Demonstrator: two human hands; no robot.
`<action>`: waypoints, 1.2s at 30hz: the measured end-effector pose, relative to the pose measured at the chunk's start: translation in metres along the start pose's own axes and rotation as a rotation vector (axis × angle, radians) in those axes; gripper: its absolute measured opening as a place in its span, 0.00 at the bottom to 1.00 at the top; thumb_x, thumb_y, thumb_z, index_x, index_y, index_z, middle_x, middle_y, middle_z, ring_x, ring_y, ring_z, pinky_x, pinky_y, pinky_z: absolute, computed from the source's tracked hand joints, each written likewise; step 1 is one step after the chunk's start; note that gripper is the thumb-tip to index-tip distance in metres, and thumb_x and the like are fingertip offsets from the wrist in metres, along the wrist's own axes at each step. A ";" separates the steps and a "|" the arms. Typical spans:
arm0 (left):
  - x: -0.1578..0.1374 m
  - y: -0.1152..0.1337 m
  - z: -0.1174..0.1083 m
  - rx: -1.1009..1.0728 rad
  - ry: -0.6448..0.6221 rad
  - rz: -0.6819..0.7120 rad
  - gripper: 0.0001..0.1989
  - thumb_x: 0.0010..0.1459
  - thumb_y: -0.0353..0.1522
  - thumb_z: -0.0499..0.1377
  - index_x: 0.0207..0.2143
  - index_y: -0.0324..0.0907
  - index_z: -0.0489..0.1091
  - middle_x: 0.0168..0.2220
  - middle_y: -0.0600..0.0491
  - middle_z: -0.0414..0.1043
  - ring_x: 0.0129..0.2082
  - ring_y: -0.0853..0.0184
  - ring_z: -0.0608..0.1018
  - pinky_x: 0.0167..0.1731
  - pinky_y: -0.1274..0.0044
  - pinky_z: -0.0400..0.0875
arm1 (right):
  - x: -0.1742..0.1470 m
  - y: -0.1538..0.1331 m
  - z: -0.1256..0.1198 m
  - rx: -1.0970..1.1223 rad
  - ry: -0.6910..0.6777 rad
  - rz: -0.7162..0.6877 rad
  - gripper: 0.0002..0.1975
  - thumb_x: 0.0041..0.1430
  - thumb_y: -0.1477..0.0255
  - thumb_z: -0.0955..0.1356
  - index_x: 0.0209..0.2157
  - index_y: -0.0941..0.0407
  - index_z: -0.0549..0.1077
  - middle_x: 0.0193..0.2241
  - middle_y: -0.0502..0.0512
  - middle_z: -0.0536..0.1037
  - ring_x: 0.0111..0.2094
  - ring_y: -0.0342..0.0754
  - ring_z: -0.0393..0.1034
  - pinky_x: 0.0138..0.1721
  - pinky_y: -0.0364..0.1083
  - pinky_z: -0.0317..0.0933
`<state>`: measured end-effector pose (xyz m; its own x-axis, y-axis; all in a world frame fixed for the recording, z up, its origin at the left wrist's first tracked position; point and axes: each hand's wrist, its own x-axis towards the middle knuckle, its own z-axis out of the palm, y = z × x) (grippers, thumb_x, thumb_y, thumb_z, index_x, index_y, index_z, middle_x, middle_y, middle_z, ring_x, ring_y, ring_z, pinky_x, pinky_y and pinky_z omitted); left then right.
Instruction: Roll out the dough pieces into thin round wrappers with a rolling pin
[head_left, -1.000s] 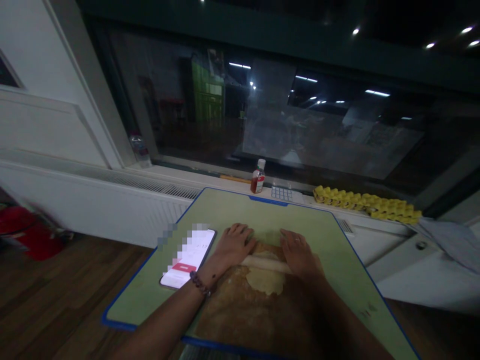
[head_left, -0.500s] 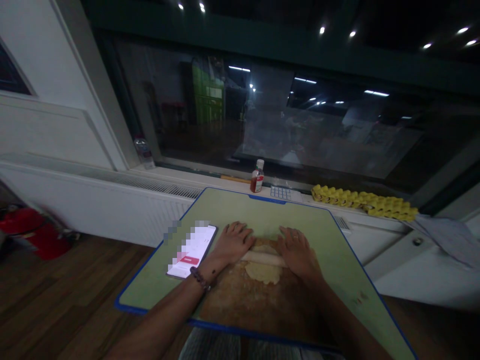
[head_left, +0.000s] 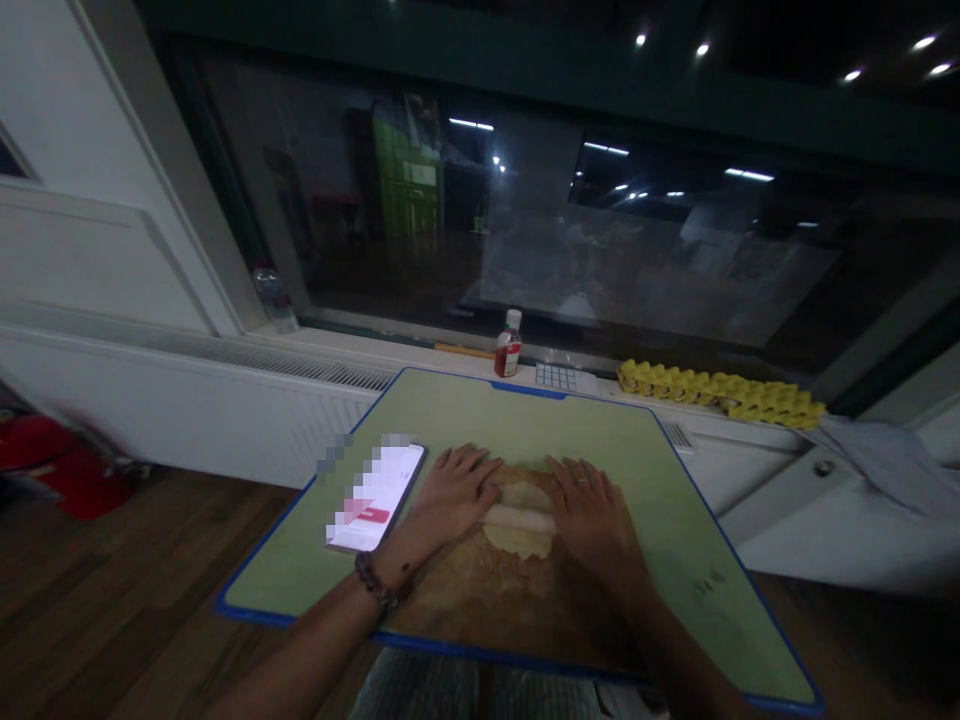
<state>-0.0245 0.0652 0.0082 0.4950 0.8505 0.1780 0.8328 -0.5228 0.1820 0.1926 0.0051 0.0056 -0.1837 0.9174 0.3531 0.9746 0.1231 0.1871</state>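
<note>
A pale rolling pin (head_left: 517,517) lies crosswise over a flat, thin sheet of dough (head_left: 517,542) with an uneven edge. My left hand (head_left: 455,492) rests over the pin's left end, fingers stretched forward and palm down. Over the right end lies my right hand (head_left: 592,508), also flat with its fingers extended; a ring shows on one finger. Both palms hide the ends of the pin. Beneath the dough is a brown wooden board (head_left: 517,610), lightly floured. To the left of my left hand, a phone (head_left: 390,480) with a lit screen lies on the tabletop.
The pale green table (head_left: 315,580) has a blue rim and stands against the windowsill. On the sill are a small white-capped bottle (head_left: 508,345), a yellow egg carton (head_left: 720,393) and a clear bottle (head_left: 274,298). A red fire extinguisher (head_left: 71,465) stands on the floor at left.
The rolling pin and both hands have come slightly towards me over the dough, so more dough shows beyond the pin. The whole view has shifted a little.
</note>
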 end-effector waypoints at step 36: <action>-0.115 0.028 0.013 -0.059 0.201 0.108 0.27 0.69 0.37 0.50 0.68 0.49 0.52 0.67 0.52 0.58 0.65 0.57 0.62 0.64 0.55 0.52 | -0.110 -0.038 0.009 0.332 0.279 0.016 0.25 0.69 0.68 0.57 0.66 0.54 0.56 0.63 0.58 0.64 0.65 0.53 0.57 0.60 0.58 0.59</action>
<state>-0.0551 -0.0465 -0.0200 0.5159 0.7640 0.3875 0.7589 -0.6174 0.2069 0.1771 -0.0970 -0.0489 -0.1511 0.7885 0.5962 0.9576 0.2663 -0.1096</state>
